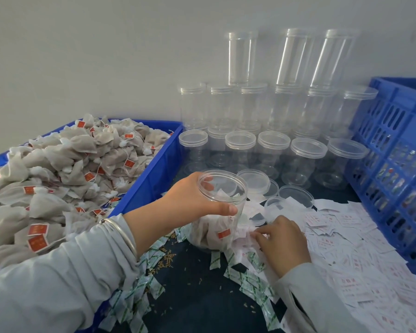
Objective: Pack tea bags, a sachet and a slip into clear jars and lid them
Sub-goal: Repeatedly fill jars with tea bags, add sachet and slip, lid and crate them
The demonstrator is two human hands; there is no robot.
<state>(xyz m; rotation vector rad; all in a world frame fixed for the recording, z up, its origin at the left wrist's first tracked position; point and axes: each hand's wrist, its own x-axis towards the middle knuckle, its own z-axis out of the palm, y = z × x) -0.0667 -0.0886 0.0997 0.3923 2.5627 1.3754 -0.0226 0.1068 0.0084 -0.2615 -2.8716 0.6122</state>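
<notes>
So the left hand (pixel 197 198) has its fingers and thumb wrapped round the rim of an open clear jar (pixel 220 212) with tea bags in it, standing on the dark table (pixel 202 296). The right hand (pixel 282 243), just beside it, fingers curled, pinches at the white slips (pixel 246 233) among green-printed sachets (pixel 247 283).

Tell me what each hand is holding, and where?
The left hand grips the open jar around its upper wall. The right hand fingers paper slips; a firm grip cannot be told.
</notes>
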